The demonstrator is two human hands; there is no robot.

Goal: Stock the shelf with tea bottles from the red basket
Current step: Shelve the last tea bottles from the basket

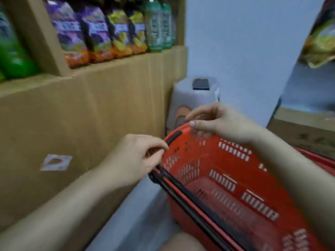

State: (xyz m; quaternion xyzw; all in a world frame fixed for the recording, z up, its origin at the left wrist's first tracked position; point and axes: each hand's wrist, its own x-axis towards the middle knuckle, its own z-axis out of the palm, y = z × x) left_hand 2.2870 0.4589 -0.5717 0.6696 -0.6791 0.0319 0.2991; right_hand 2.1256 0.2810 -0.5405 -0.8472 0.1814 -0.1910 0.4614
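The red basket (226,171) sits low at the right, tilted, and I see no bottles inside it. Its black handles (183,194) lie folded along the near left rim. My left hand (137,156) hovers at that left rim with thumb and fingers pinched together; whether it grips the handle is unclear. My right hand (217,124) is at the basket's far rim, thumb on top and fingers curled over the edge. Two pale green tea bottles (159,26) stand at the right end of the cardboard shelf (108,67).
Purple and yellow snack bags (94,31) fill the shelf left of the bottles, and green bottles (12,55) stand in the compartment further left. A grey stool (183,98) with a dark phone (200,84) stands behind the basket. A snack bag (320,42) hangs at the right.
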